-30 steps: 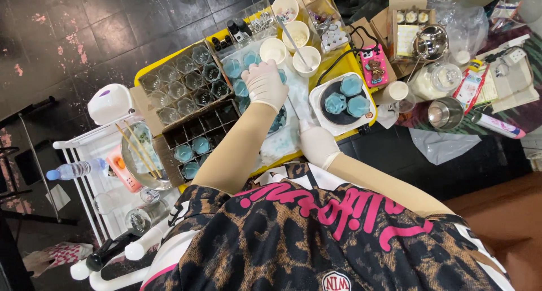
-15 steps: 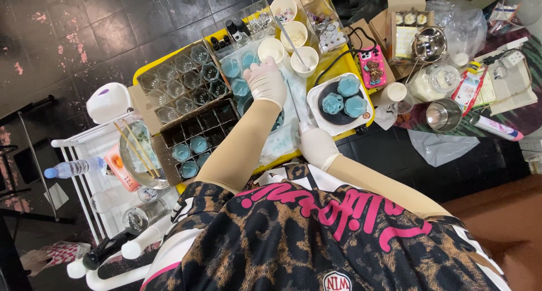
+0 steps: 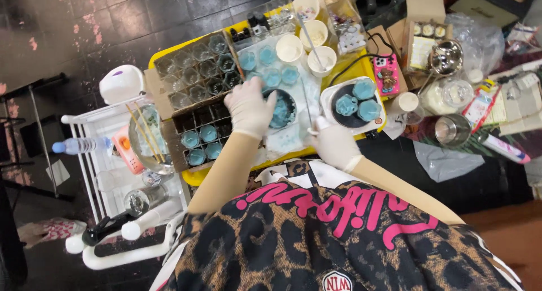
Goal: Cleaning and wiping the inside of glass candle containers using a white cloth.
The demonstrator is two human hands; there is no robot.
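The left hand (image 3: 248, 107) cups the dark bowl (image 3: 282, 107) just right of it — the right hand (image 3: 333, 143), nearer the body, pinches a thin stick (image 3: 305, 101) pointing up and away.

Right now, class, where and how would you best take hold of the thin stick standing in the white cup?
Pinch the stick by its free upper end, coming from above and the far side. It leans out of the white cup, so that end stands clear of the neighbouring cups.
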